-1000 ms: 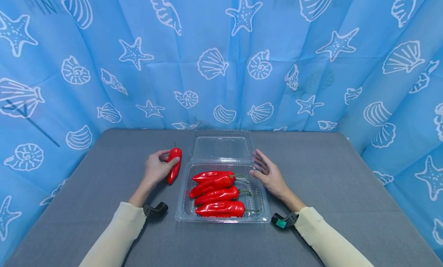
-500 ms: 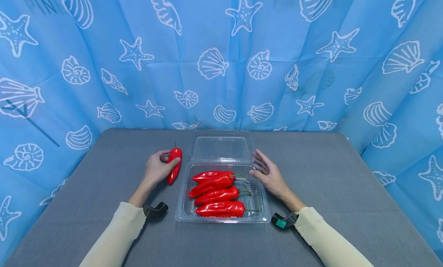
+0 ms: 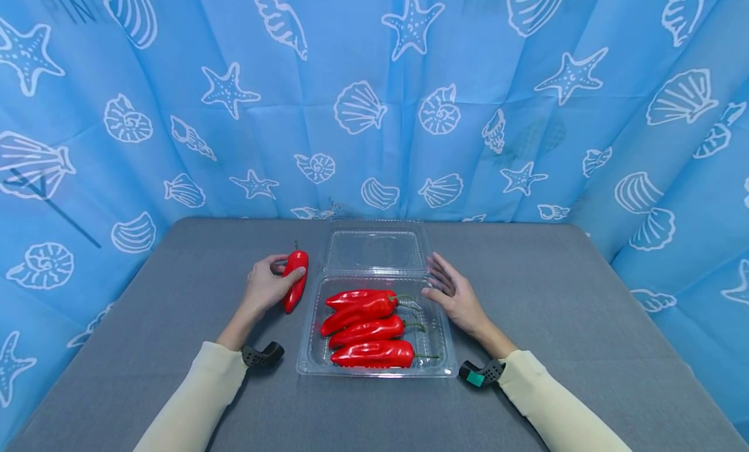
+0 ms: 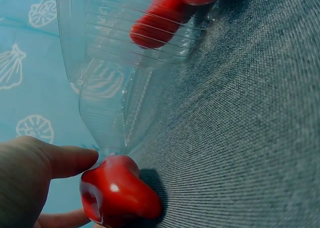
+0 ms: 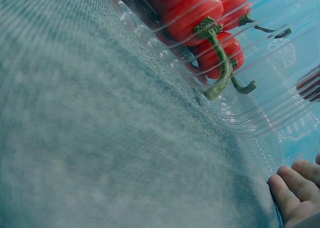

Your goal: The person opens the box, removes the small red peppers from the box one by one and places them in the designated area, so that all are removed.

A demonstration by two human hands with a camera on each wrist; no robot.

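Observation:
In the head view my left hand (image 3: 270, 284) holds a long red pepper (image 3: 296, 279) between thumb and fingers, left of a clear plastic clamshell container (image 3: 310, 348). The pepper lies on the table with its stem away from me; the left wrist view shows its glossy tip end (image 4: 120, 193) beside my thumb. Several red peppers (image 3: 371, 353) lie side by side in the container, green stems to the right. My right hand (image 3: 459, 299) is by the container's right side, its fingers relaxed and thumb over the rim. Whether it presses the plastic, I cannot tell.
The container's clear lid (image 3: 377, 250) lies folded back behind it. Grey cloth covers the table (image 3: 556, 296). A blue curtain (image 3: 374, 159) with white shells and starfish hangs behind and around the sides. Each wrist wears a black band (image 3: 263, 356).
Both hands, the held pepper and the container stay practically in place. Only the curtain at the far right shifts a little.

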